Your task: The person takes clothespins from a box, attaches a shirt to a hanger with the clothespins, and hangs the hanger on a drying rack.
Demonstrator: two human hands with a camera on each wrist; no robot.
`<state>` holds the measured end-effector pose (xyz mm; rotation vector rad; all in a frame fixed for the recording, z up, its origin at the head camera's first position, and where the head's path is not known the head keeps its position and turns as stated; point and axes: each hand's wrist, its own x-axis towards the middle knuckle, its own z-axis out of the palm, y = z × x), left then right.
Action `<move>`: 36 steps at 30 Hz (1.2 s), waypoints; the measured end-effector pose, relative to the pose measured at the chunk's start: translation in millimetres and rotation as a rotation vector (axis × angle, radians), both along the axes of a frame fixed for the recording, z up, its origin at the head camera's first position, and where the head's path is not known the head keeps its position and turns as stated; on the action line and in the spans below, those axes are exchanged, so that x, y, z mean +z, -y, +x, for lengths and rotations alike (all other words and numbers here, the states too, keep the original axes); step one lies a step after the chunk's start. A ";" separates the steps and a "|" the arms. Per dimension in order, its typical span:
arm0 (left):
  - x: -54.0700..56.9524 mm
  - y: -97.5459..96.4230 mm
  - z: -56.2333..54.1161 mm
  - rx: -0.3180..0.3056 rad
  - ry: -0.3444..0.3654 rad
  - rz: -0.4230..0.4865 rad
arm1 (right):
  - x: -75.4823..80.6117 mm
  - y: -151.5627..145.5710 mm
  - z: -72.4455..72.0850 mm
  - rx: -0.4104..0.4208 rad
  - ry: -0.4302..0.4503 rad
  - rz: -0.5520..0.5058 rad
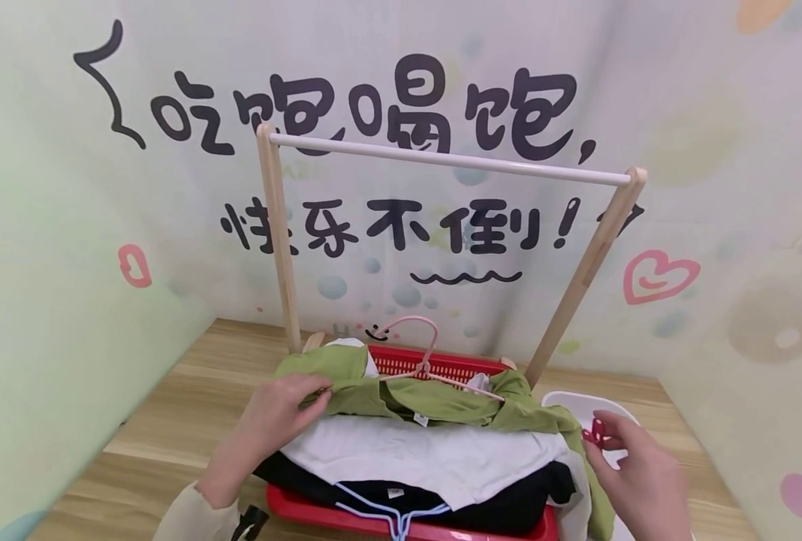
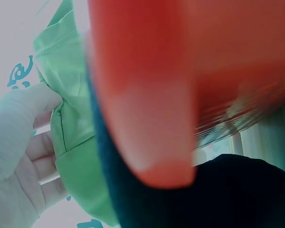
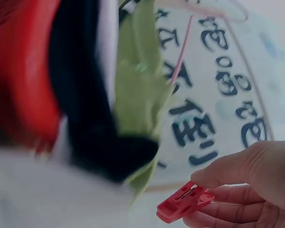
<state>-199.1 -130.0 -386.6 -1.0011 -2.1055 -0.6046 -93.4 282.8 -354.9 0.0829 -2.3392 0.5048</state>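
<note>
In the head view a green garment [image 1: 350,394] lies uppermost on a pile of clothes, with a pink hanger [image 1: 425,370] set in its neckline, hook upward. My left hand [image 1: 275,413] pinches the garment's left shoulder between thumb and fingers; the left wrist view also shows this grip on the green cloth [image 2: 76,118]. Off the garment's right side, my right hand [image 1: 640,473] holds a small red clothespin [image 3: 183,204] between thumb and fingers. Beneath the green cloth are a white garment [image 1: 408,451] and a black one [image 1: 509,500] with a light-blue hanger [image 1: 363,497].
The clothes lie over a red basket [image 1: 306,515] on a wooden table [image 1: 164,406]. Behind it stands a rack with a white bar [image 1: 441,158] on wooden posts [image 1: 281,248]. A white bin [image 1: 577,400] is at the right. A printed cloth backdrop hangs behind.
</note>
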 end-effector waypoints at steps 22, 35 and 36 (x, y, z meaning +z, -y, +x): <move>4.8 -5.3 2.1 0.054 0.018 0.008 | 52.1 125.3 -32.1 0.583 0.029 -0.203; 6.5 -5.6 3.5 -0.148 0.131 0.110 | 58.2 171.9 -48.1 0.742 0.030 -0.195; 7.1 -5.6 3.5 -0.159 0.134 0.118 | 57.3 174.3 -49.2 0.749 0.020 -0.194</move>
